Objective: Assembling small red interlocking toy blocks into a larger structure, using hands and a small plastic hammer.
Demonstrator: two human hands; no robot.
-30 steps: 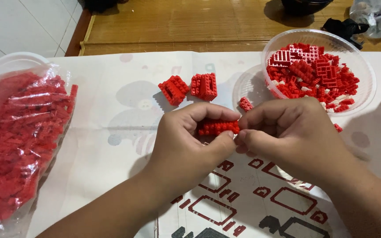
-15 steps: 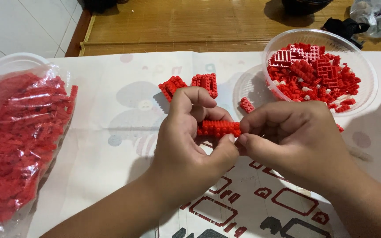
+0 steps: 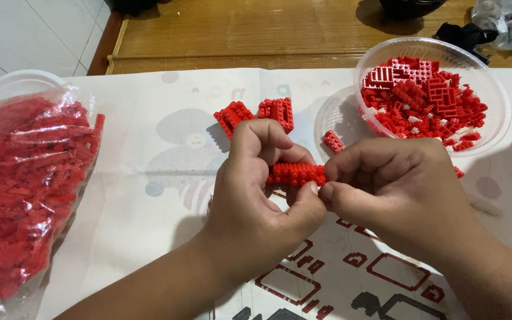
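Note:
My left hand [image 3: 256, 195] and my right hand [image 3: 395, 189] together pinch a small red brick assembly [image 3: 296, 173], a short studded bar held just above the table. The left fingers wrap its left end, and the right thumb and fingertips press on its right end. Two built red brick chunks [image 3: 232, 117] [image 3: 277, 112] lie on the paper just beyond my hands. A single small red piece [image 3: 332, 141] rests near the bowl. A clear plastic bowl [image 3: 495, 89] with several red and white bricks stands at the far right.
A clear plastic bag [image 3: 25, 184] full of red bricks fills the left side. A printed instruction sheet [image 3: 339, 278] with red outlines lies under my hands. A clear lid [image 3: 334, 109] sits beside the bowl. Wooden floor and dark objects lie beyond the table.
My left fingers have shifted their hold and lifted, so more of the red bar shows between my hands. Both hands stay in about the same place.

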